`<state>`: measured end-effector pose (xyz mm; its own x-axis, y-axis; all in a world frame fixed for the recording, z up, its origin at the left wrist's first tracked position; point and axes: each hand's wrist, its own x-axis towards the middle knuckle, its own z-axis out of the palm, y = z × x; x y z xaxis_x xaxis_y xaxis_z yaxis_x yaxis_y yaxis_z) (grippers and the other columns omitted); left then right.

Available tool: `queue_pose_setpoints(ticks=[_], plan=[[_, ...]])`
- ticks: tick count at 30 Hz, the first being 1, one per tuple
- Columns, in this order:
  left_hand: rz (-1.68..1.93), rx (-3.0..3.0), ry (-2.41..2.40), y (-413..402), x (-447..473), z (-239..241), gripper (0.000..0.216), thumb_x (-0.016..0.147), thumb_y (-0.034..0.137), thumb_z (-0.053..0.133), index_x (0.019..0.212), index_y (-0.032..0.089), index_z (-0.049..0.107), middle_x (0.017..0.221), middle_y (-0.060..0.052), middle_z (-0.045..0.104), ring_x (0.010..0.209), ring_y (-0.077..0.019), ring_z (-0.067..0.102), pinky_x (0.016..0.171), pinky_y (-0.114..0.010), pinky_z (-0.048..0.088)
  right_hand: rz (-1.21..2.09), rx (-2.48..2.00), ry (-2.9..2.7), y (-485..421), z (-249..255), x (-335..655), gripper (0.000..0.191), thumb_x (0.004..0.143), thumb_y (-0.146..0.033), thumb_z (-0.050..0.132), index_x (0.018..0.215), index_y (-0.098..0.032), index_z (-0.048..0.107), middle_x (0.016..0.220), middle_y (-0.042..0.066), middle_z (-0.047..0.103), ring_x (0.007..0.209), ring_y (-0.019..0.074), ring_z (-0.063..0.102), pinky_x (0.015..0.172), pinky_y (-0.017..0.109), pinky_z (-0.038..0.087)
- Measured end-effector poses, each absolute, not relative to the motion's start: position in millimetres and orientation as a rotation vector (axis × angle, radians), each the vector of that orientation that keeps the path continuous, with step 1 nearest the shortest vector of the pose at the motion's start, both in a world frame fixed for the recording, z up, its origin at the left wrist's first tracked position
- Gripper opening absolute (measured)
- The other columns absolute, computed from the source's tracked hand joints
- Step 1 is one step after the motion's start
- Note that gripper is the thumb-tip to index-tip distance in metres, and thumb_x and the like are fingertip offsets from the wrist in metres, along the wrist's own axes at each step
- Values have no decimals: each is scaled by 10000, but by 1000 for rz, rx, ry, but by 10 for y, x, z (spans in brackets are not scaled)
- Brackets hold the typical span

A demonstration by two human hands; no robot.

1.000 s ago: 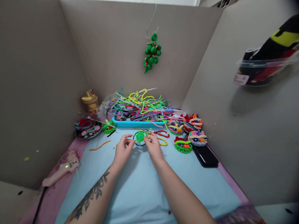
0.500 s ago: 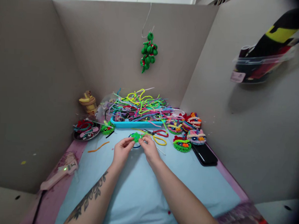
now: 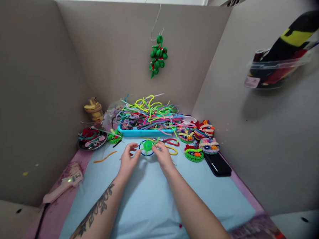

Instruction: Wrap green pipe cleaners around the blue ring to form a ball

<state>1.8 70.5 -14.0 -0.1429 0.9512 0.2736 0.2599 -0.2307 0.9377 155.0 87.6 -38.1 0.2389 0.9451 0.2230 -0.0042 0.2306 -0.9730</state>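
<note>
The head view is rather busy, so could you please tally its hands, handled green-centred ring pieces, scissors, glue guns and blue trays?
Left hand and right hand: 2
Green-centred ring piece: 1
Scissors: 1
Glue gun: 1
Blue tray: 1
Total: 6

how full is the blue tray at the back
Full to overflowing: colourful fuzzy strips heap well above the rim of the blue tray, some drooping over its front edge.

Blue ring with green hub pinched in right hand

The left hand, fingers parted, is just beside the ring. Beyond lie red-and-yellow-handled scissors and a blue tray heaped with pipe cleaners. A pink glue gun lies left.
</note>
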Motion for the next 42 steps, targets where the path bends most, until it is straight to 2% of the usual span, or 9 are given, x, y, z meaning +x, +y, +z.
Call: queue_pose_setpoints(ticks=[5,9,11,16,25,31,36,39,42], plan=[[1264,1445,1294,690,8,-112,509,666,326,641,1124,169,484,848,-68,667,709,-158,599,568,-234,410,946,-1102,-1218,871,-350,1586,186,653,-361,615,631,-188,549,1034,68,474,979,212,488,681,267,425],[1228,1530,1265,658,-2,-68,568,671,295,646,1204,189,482,814,-44,666,791,-175,605,668,-256,427,949,-1105,-1293,853,-326,1583,177,667,-350,605,617,-190,547,1018,62,489,970,206,500,677,266,432],[1177,1513,1153,653,6,-61,505,681,296,641,1160,177,534,817,-44,661,782,-171,601,707,-270,437,949,-1113,-1315,847,-321,1576,173,669,-348,604,616,-192,548,1014,59,492,947,197,509,669,263,434],[1133,1404,1056,654,51,-79,348,637,313,687,940,144,658,827,-64,669,726,-164,597,679,-269,455,935,-1132,-1311,838,-320,1559,163,671,-337,598,618,-190,552,993,54,490,928,185,516,662,258,433],[1100,1379,1085,649,47,-74,350,630,299,698,932,130,647,618,-7,621,568,-120,553,561,-227,421,934,-1147,-1322,837,-343,1559,157,682,-322,591,613,-181,584,990,60,503,960,196,511,724,281,420],[1160,1282,1113,682,25,-97,370,610,302,713,932,130,650,688,-26,662,589,-123,569,579,-230,425,944,-1039,-1365,865,-389,1571,151,712,-352,601,676,-208,631,890,27,578,918,187,532,883,324,370],[1195,1179,1073,713,7,-132,398,587,292,732,936,123,642,718,-43,673,624,-134,591,609,-245,450,1073,-1008,-1387,836,-410,1528,228,676,-332,633,868,-210,619,951,30,585,956,200,529,820,316,415],[1220,1136,1093,715,5,-131,431,576,301,742,950,111,643,693,-47,668,624,-141,601,611,-252,461,878,-1127,-1318,782,-372,1491,324,668,-303,632,971,-219,552,998,44,546,978,204,508,755,306,441],[1225,1111,1098,710,5,-122,459,568,301,750,967,102,644,715,-64,677,635,-146,611,620,-256,465,506,-1174,-1431,725,-304,1483,305,697,-252,619,994,-246,550,1163,69,450,1109,225,428,892,375,385]])
